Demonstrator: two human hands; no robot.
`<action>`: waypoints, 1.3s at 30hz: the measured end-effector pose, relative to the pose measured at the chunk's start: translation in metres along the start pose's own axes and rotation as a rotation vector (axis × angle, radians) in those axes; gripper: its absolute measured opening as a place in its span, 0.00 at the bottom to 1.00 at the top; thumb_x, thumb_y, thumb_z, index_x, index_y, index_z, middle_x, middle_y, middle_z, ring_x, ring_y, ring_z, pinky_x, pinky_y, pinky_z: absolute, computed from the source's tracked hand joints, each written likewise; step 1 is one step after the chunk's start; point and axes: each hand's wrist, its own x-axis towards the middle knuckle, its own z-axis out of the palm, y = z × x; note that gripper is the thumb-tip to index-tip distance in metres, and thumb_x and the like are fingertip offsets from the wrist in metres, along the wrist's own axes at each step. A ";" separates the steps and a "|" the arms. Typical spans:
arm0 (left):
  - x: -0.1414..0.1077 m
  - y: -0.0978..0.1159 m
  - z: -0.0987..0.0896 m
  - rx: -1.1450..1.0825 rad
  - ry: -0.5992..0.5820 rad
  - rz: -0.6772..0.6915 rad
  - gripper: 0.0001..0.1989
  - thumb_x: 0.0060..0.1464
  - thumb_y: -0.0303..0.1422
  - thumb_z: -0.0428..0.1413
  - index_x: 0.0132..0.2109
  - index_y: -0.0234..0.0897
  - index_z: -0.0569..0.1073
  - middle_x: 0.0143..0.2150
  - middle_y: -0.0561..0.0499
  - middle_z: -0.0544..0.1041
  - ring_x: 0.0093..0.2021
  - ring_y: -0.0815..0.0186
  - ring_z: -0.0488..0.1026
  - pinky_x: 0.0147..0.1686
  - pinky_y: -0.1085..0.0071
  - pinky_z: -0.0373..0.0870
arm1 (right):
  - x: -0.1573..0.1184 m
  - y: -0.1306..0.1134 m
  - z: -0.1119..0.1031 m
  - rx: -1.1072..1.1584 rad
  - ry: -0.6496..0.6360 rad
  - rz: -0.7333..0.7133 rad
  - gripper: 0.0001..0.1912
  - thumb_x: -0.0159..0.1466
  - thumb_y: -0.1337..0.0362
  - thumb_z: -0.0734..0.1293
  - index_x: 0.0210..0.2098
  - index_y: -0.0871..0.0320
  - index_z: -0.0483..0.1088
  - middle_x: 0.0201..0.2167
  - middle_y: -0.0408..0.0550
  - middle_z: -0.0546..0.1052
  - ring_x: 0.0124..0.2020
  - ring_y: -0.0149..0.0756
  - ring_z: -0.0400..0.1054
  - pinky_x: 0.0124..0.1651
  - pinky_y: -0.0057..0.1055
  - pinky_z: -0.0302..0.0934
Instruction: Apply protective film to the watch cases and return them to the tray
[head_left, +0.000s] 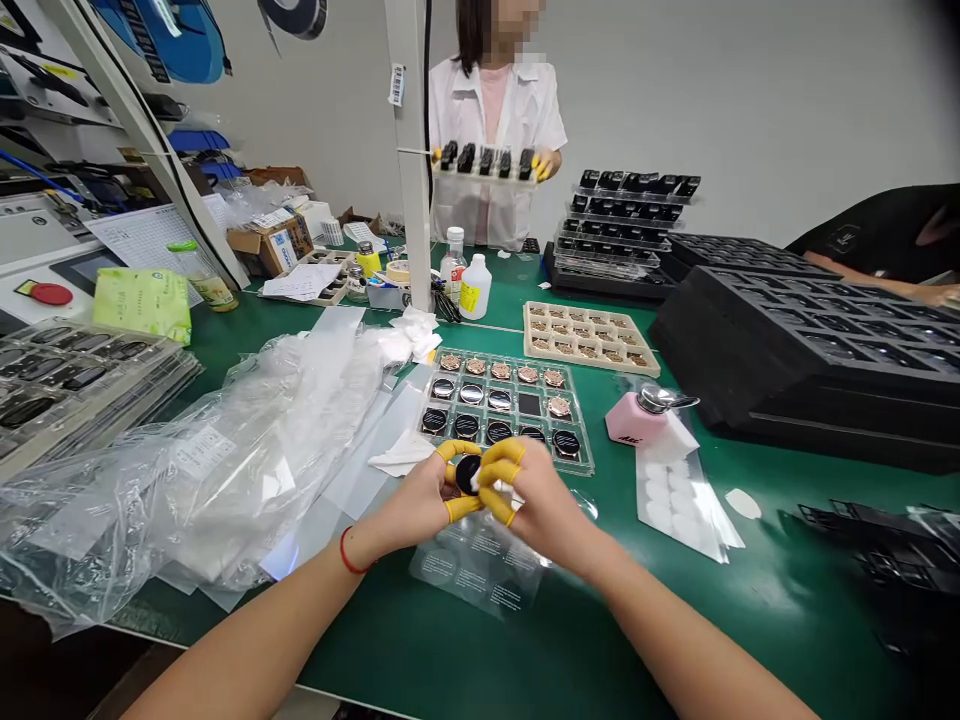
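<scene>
In the head view, a round black watch head point(466, 473) is sitting between the two hands, just on the near side of the clear plastic tray point(586, 445). The left hand point(414, 503) is pinching it by the rim, thumb below and fingers above, all in yellow rubber cots. The right hand point(534, 487) is bunching its fingertips over the black face, where a bit of white is showing; whether this grip is closing on that white bit, I cannot tell. The watch head is probably being light and rigid, its glossy face likely slippery and easily scratched, so the edge is looking like the safest hold.

Inside the tray, rose-gold and black discs are resting in square pockets. Nearer than the tray, a thin, see-through printed film point(476, 575) is lying on the smooth green table point(480, 660). Left of the tray, glossy plastic bags point(225, 490) are crumpling in a heap. Right of it, a squat pink pump bottle point(632, 418) is standing, and farther right, matte black trays point(720, 375) are forming a blocky stack.
</scene>
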 end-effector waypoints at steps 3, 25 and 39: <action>0.000 0.000 0.003 -0.022 -0.049 0.048 0.21 0.46 0.24 0.56 0.49 0.40 0.64 0.37 0.53 0.70 0.32 0.70 0.67 0.29 0.76 0.63 | -0.001 -0.007 0.014 0.004 0.072 -0.110 0.08 0.62 0.67 0.60 0.34 0.54 0.71 0.32 0.47 0.72 0.36 0.37 0.58 0.41 0.36 0.52; 0.003 -0.006 0.008 -0.087 0.068 0.032 0.23 0.48 0.32 0.60 0.50 0.39 0.61 0.37 0.52 0.72 0.36 0.66 0.72 0.37 0.70 0.69 | 0.003 0.020 0.029 0.022 0.305 0.209 0.06 0.63 0.66 0.60 0.36 0.57 0.70 0.32 0.48 0.73 0.37 0.38 0.61 0.43 0.39 0.55; 0.000 -0.013 0.004 -0.103 0.082 0.218 0.22 0.55 0.31 0.54 0.55 0.43 0.55 0.60 0.44 0.61 0.59 0.58 0.62 0.55 0.58 0.64 | 0.003 0.009 -0.001 0.487 -0.112 0.562 0.08 0.58 0.66 0.60 0.34 0.56 0.70 0.36 0.46 0.74 0.41 0.37 0.66 0.45 0.36 0.58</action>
